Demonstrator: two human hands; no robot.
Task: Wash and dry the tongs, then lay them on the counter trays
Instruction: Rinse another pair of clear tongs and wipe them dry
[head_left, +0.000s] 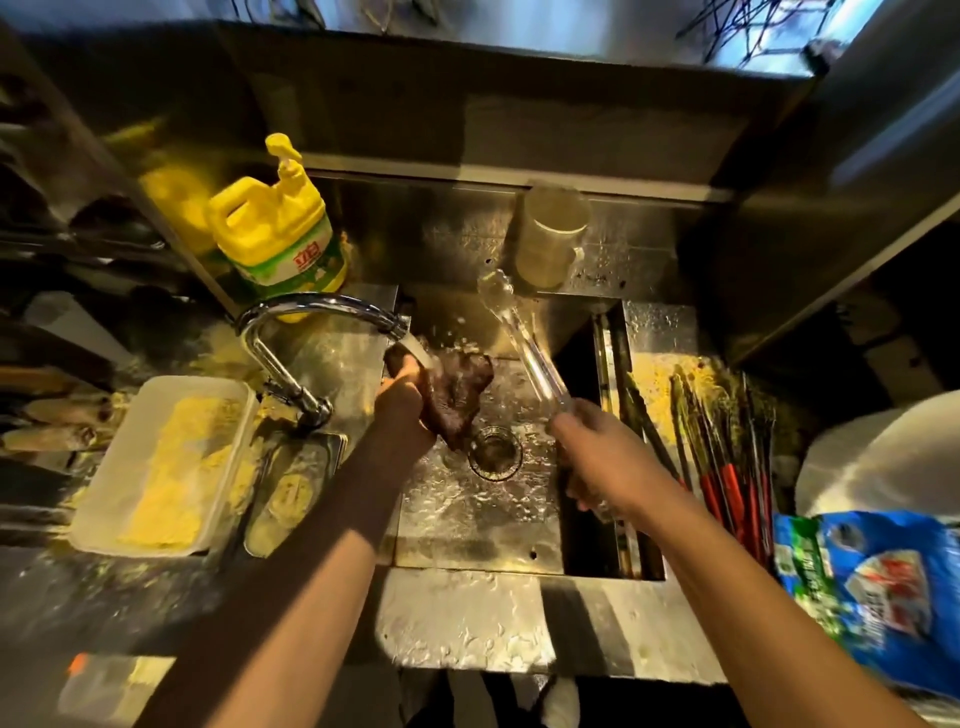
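Holding wet, slippery, light, stiff clear plastic tongs (524, 343) by the hinge end, right hand (597, 457) grip clamped there, left hand (402, 395) grip clamped on dark soft rag (457, 395) under the tap.

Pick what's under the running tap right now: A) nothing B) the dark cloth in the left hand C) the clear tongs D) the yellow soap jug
B: the stream from the tap lands on the dark cloth gripped by the left hand; the right hand holds the tongs off to the side.
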